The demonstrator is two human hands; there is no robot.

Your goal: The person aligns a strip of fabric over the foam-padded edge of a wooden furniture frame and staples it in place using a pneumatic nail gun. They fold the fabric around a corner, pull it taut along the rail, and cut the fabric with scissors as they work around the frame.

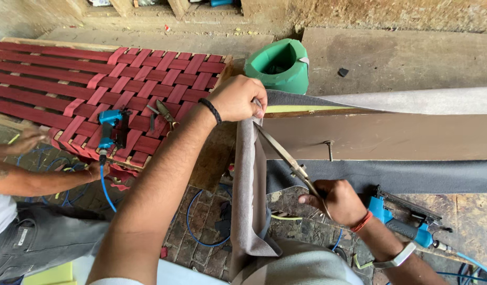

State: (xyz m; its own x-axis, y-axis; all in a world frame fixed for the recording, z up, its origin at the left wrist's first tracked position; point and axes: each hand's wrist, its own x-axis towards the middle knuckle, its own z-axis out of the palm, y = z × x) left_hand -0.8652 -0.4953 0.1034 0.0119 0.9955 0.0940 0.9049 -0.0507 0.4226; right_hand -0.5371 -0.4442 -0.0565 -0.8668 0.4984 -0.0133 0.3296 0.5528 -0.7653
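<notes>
Grey fabric (247,174): hangs off panel edge (359,137), pinched at top by left hand (238,98).
Right hand (335,200): closed around scissors (285,153), blades at fabric edge.

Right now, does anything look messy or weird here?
A little. Blue hose loops loose over the brick floor, and grey fabric hangs off the board where scissors cut it. Nothing looks broken.
</notes>
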